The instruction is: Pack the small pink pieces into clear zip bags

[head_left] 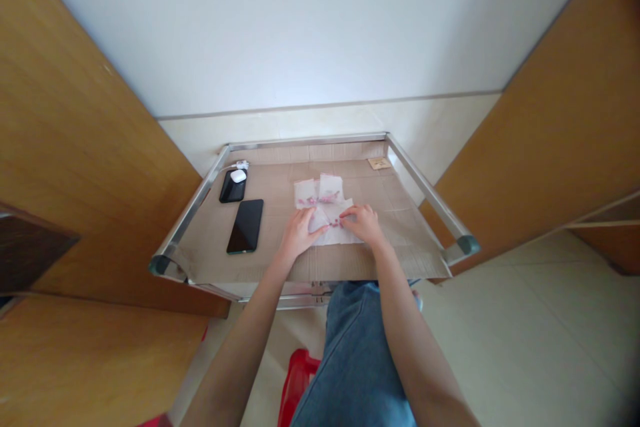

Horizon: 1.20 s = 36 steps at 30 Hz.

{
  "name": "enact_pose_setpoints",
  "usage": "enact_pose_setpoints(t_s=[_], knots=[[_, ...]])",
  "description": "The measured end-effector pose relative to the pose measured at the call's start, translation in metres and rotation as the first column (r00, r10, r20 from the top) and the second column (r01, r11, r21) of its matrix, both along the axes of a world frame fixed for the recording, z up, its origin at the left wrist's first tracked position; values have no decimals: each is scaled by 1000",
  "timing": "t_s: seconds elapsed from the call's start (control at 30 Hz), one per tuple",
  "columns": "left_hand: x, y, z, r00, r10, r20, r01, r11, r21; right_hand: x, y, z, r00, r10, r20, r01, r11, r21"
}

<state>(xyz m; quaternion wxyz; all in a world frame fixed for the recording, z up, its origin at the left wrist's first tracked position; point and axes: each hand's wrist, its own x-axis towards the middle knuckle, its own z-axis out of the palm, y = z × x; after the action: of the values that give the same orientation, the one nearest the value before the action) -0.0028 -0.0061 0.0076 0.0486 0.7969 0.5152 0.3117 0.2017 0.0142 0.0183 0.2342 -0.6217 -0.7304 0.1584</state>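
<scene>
Prob. a home, in a tight nook: a tall brown wood-grain panel [100, 113] on the L, a matching brown wood-grain panel [565, 127] on the R, betw. them a plain white wall [310, 27] w/ a band of cream tile [330, 121] below. Pale, shiny floor tiles [505, 327]. By the wall, a silver metal-framed table [425, 187] lined w/ brown corrugated cardboard [277, 180], homemade-looking. On it, everyday personal items: a flat black rectangular phone [245, 227], a small white rounded earbud case [239, 176]. Below, a red plastic stool [297, 380], partly in view.

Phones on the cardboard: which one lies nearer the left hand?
The front phone, its dark screen uncovered, is nearer the left hand; the rear phone lies farther away, with a small white case on top.
</scene>
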Motion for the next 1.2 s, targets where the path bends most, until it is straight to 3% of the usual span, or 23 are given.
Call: enact_pose_setpoints(t_s=[0.37, 0.53, 0.67, 0.8, 0.97, 1.2], knots=[[1, 0, 2, 999, -19, -28, 19, 1000, -7, -11, 1, -1, 999, 18, 30, -19, 999, 33], [1, 0, 2, 999, -29, -31, 29, 999, -17, -9, 6, -7, 989, 26, -148, -16, 998, 67], [1, 1, 1, 999, -41, -24, 41, 999, -12, -9, 11, -13, 951, 119, -286, -102, 992, 74], [1, 2, 0, 999, -45, -25, 45, 999, -14, -14, 14, -16, 927, 190, -323, -180, 982, 61], [1, 2, 0, 999, -40, -19, 39, 999, -23, -10, 13, -15, 943, 161, -292, -155, 987, 42], [1, 1, 1, 999, -32, -18, 32, 999, -41, 0, 3, -4, 996, 56, -68, -56, 998, 12]])
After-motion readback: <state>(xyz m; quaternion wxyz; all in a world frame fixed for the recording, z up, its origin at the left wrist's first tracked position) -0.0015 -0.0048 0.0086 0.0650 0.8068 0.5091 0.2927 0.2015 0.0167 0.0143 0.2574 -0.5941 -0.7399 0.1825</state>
